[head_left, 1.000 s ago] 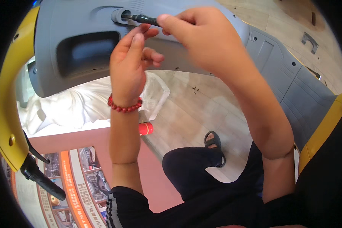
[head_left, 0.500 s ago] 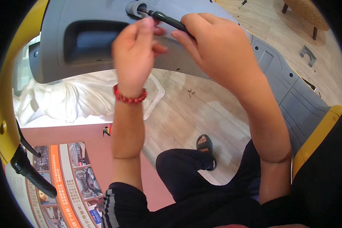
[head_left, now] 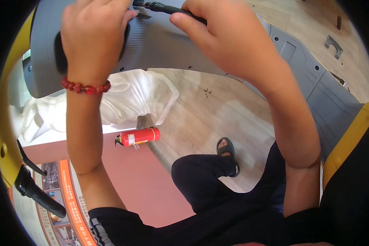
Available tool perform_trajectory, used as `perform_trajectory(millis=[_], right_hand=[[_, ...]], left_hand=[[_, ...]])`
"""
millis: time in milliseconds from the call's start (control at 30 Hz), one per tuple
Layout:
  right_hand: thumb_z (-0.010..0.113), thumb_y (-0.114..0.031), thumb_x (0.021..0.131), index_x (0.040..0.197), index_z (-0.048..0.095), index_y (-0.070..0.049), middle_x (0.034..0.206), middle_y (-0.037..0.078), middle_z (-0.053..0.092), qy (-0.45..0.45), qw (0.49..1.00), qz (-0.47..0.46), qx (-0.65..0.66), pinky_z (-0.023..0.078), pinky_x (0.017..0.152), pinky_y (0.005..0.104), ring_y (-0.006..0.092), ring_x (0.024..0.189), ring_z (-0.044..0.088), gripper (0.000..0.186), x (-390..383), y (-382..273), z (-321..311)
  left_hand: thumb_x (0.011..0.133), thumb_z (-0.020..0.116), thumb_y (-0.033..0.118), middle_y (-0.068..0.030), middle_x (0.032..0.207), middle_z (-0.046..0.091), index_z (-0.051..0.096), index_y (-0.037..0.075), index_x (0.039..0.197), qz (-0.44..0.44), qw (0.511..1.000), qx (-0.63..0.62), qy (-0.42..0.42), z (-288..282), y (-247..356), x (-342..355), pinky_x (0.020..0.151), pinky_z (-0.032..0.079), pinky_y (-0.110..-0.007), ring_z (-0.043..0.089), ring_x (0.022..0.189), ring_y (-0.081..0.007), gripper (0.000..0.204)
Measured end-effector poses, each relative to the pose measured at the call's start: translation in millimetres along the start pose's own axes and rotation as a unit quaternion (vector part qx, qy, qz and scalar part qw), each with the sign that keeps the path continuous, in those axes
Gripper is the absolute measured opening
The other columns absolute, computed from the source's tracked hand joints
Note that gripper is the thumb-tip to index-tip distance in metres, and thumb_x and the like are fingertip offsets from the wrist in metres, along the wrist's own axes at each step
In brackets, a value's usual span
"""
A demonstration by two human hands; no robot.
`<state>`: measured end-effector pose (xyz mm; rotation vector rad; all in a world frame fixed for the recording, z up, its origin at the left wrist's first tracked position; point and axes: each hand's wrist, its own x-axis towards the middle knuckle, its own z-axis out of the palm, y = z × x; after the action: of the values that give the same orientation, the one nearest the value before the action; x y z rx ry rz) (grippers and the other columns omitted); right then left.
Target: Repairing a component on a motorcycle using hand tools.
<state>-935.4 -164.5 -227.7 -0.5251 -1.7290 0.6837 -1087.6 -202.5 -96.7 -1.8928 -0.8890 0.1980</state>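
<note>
My right hand (head_left: 221, 33) is closed round the black knurled handle of a screwdriver (head_left: 168, 8). The screwdriver's tip end points left, to the round recess near the top edge of the grey scooter panel (head_left: 168, 51). Over the dark storage pocket (head_left: 61, 55) in that panel is my left hand (head_left: 94, 37), back toward me and a red bead bracelet on its wrist. Its thumb side stands out toward the screwdriver, and I see nothing held; the other fingers are partly cut off by the top edge and blurred.
Yellow scooter bodywork (head_left: 346, 141) runs along the right, and a black handlebar grip (head_left: 41, 192) hangs at left. A red fire extinguisher (head_left: 139, 136), a white statue (head_left: 127, 96), several small screws (head_left: 208, 93) and a grey curved bracket (head_left: 333, 46) lie beyond the panel.
My left hand has moved left and up, away from the screwdriver's tip to the storage pocket. My right hand still grips the screwdriver, slightly higher in view. The fire extinguisher is now uncovered.
</note>
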Motion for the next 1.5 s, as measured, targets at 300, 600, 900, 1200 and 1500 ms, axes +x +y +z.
perform_trajectory(millis=[300, 600, 900, 1200, 1500], right_hand=[[0.055, -0.024, 0.095, 0.073, 0.062, 0.000, 0.062, 0.019, 0.060, -0.051, 0.976, 0.155, 0.144, 0.047, 0.054, 0.0394, 0.0314, 0.058, 0.060, 0.032, 11, 10, -1], [0.056, -0.024, 0.093, 0.068, 0.061, -0.002, 0.060, 0.017, 0.060, 0.041, 0.988, -0.086, -0.123, 0.048, 0.053, 0.0414, 0.0343, 0.056, 0.060, 0.034, 5, 12, 19], [0.057, -0.020, 0.092, 0.072, 0.062, 0.004, 0.062, 0.021, 0.058, 0.053, 0.985, -0.127, -0.105, 0.048, 0.060, 0.0452, 0.0380, 0.062, 0.059, 0.032, 13, 23, 13], [0.059, -0.010, 0.083, 0.080, 0.062, 0.002, 0.065, 0.016, 0.059, 0.025, 0.950, -0.196, -0.243, 0.049, 0.059, 0.0391, 0.0319, 0.061, 0.061, 0.012, 15, 23, 12], [0.061, -0.011, 0.077, 0.080, 0.060, 0.000, 0.062, 0.014, 0.057, 0.049, 0.949, -0.216, -0.226, 0.048, 0.057, 0.0366, 0.0299, 0.060, 0.060, 0.011, 14, 26, 18]], left_hand=[[0.062, 0.075, 0.006, -0.0055, 0.091, 0.068, 0.071, 0.006, 0.089, 0.027, 0.999, 0.010, 0.014, 6, -5, 2, 0.081, 0.043, -0.040, 0.059, 0.089, -0.0282, 0.027], [0.062, 0.075, 0.006, -0.0070, 0.093, 0.069, 0.070, 0.005, 0.090, 0.017, 1.000, 0.014, 0.010, 2, 2, 3, 0.082, 0.042, -0.041, 0.058, 0.090, -0.0292, 0.028], [0.063, 0.074, 0.006, -0.0061, 0.091, 0.068, 0.070, 0.006, 0.095, 0.055, 0.998, 0.020, -0.015, 12, -7, 1, 0.080, 0.041, -0.040, 0.059, 0.088, -0.0276, 0.032], [0.061, 0.075, 0.006, -0.0060, 0.088, 0.068, 0.068, 0.005, 0.091, 0.082, 0.997, 0.004, -0.008, 21, -16, 0, 0.077, 0.040, -0.039, 0.060, 0.086, -0.0260, 0.030], [0.063, 0.075, 0.005, -0.0062, 0.087, 0.068, 0.068, 0.005, 0.091, 0.078, 0.989, 0.094, -0.081, 12, -5, 7, 0.078, 0.040, -0.039, 0.060, 0.086, -0.0252, 0.028]])
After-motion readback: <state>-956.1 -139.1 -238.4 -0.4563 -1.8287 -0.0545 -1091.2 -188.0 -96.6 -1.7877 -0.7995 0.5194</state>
